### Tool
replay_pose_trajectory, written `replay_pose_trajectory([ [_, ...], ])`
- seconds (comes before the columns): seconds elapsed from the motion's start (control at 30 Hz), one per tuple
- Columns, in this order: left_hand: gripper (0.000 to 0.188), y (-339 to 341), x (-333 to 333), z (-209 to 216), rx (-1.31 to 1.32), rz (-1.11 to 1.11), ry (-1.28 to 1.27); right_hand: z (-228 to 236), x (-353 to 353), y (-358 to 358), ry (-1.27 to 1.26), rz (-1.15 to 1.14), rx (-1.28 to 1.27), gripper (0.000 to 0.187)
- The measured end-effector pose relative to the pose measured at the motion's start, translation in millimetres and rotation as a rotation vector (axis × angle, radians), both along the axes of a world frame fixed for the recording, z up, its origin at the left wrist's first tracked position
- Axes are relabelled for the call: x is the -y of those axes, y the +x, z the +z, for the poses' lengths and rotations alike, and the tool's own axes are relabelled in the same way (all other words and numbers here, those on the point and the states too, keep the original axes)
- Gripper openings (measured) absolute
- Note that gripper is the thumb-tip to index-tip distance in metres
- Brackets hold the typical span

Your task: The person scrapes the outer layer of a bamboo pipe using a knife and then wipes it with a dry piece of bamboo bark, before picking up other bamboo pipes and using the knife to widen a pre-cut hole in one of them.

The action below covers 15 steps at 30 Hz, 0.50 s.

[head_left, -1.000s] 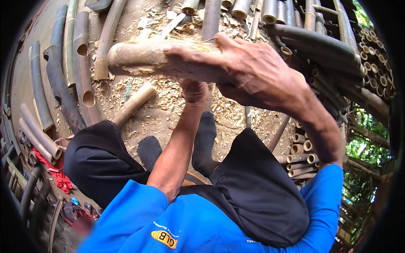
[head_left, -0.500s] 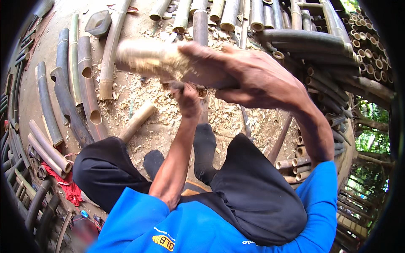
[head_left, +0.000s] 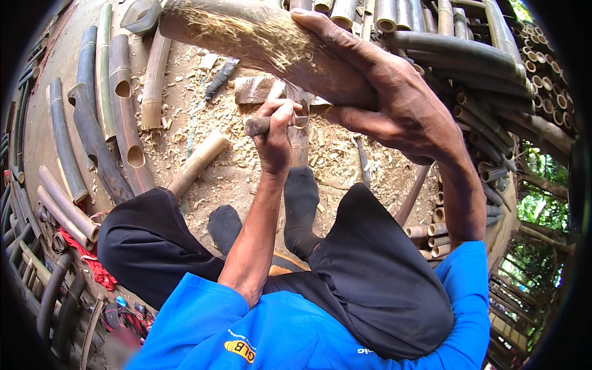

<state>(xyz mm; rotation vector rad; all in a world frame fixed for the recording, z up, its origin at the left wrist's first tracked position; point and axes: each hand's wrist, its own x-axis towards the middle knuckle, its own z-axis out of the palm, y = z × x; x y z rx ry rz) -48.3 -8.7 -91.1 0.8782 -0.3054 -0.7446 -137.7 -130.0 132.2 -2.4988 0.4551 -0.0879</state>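
My right hand (head_left: pixel 394 92) is wrapped round a thick wooden mallet (head_left: pixel 246 37), whose side is worn and frayed into pale fibres. The mallet is raised and hides part of the ground beyond it. Below it, my left hand (head_left: pixel 274 132) is closed round a chisel (head_left: pixel 256 126) with a dark, stubby handle. The chisel's metal end reaches a bamboo pole (head_left: pixel 300 145) that lies lengthwise in front of me. My dark-socked foot (head_left: pixel 300 191) is at the near end of that pole. A wooden block (head_left: pixel 254 90) lies across beyond my left hand.
Pale wood chips (head_left: pixel 203 111) litter the ground. On the left lie several bamboo poles, one with cut openings (head_left: pixel 127 105), and a short bamboo piece (head_left: pixel 198 163). A plastic tub (head_left: pixel 140 16) stands at the far left. Stacked bamboo (head_left: pixel 456 55) fills the right.
The mallet and my right hand have risen away from the chisel, and the mallet now shows sharply instead of blurred. My left hand remains low by the bamboo pole. The view has shifted slightly.
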Motion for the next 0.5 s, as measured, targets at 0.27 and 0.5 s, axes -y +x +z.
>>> replay_pose_trajectory([
  [0.27, 0.029, 7.8, -5.7, -49.2, 0.693, 0.206, 0.288, 5.6, -13.1, 7.5, 0.134, 0.089, -0.012, 0.093],
  [0.5, 0.037, -6.8, 26.4, -56.7, 0.718, -0.03, 0.183, 28.2, -8.7, -3.1, -0.227, 0.152, -0.161, 0.091],
])
